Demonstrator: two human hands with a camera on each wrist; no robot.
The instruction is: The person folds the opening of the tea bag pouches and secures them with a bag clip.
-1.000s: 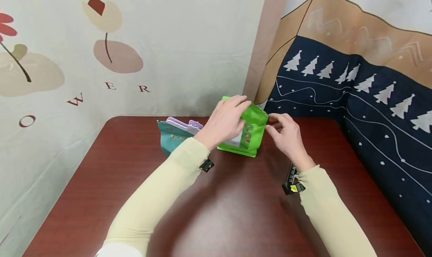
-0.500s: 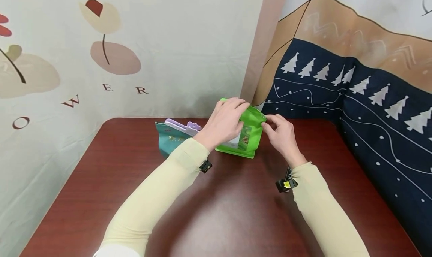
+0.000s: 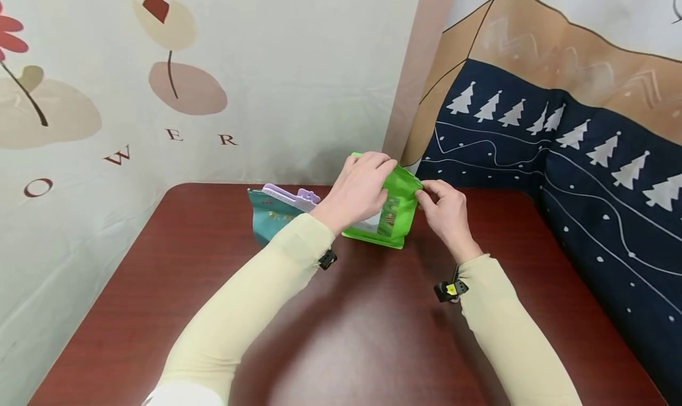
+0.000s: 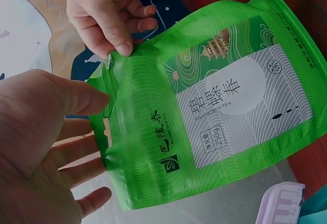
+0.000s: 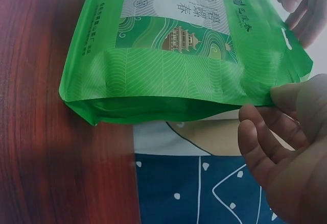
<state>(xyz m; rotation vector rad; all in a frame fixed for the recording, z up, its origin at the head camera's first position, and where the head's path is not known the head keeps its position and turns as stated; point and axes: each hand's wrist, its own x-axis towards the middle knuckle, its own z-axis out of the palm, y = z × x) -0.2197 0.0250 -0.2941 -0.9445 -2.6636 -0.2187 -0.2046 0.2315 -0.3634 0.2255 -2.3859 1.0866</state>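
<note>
A green tea bag [image 4: 148, 96] with a grey and white label stands upright on the table, its top slightly leaning. My left hand [image 3: 358, 187] holds the bag's top edge, thumb in front and fingers behind. At the upper corner on the other side, my right hand [image 3: 446, 213] pinches the bag's edge between thumb and forefinger. In the right wrist view, the bag's folded side [image 5: 168, 109] faces the camera. Just left of it stands a teal pouch [image 3: 269, 219] with a lilac sealing clip [image 3: 290, 197] along its top, partly behind my left wrist.
The dark red wooden table [image 3: 346, 335] ends at a pale printed cloth wall [image 3: 298, 86] behind. A navy cloth with white trees [image 3: 586, 187] hangs along the right. Small black cameras are strapped to both wrists.
My right hand has moved left to the bag's upper corner and now pinches it; one second ago its fingers were at the edge, more spread. The left hand keeps its place.
</note>
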